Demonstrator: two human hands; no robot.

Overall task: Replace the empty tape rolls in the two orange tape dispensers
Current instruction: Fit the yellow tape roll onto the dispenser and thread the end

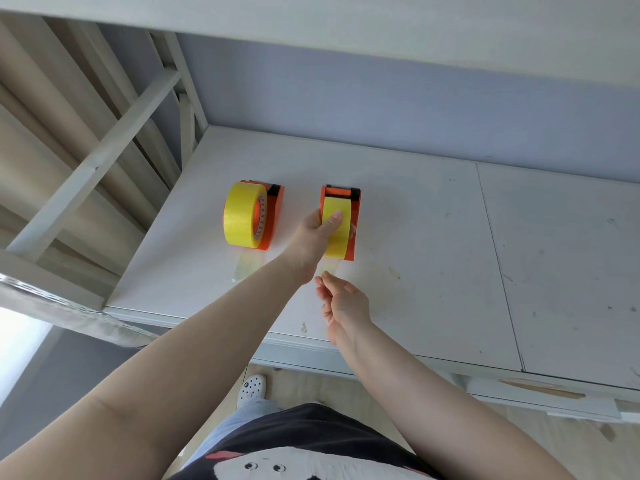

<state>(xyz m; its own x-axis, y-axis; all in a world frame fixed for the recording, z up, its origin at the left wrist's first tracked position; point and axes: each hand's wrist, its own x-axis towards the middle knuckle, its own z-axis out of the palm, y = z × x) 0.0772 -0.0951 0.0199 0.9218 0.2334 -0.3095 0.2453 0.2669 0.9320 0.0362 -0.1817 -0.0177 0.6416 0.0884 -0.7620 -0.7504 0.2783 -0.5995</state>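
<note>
The left hand [320,227] reaches across the tabletop [433,271] and grips the yellow tape roll [338,233] seated in the right-hand orange dispenser [356,209], thumb laid over the top of the roll and fingers curled round its far side. The right hand [341,301] sits nearer the tabletop's front edge, just below that dispenser, its thumb and fingers drawn together; it looks to be pinching the end of the clear tape strip [330,265] that trails from the roll, though the strip is faint and I can't be certain. To the left, well apart from both hands, a second orange dispenser [273,216] stands with its own full yellow roll [240,214], a clear tape tail [246,269] lying flat on the tabletop in front of it.
</note>
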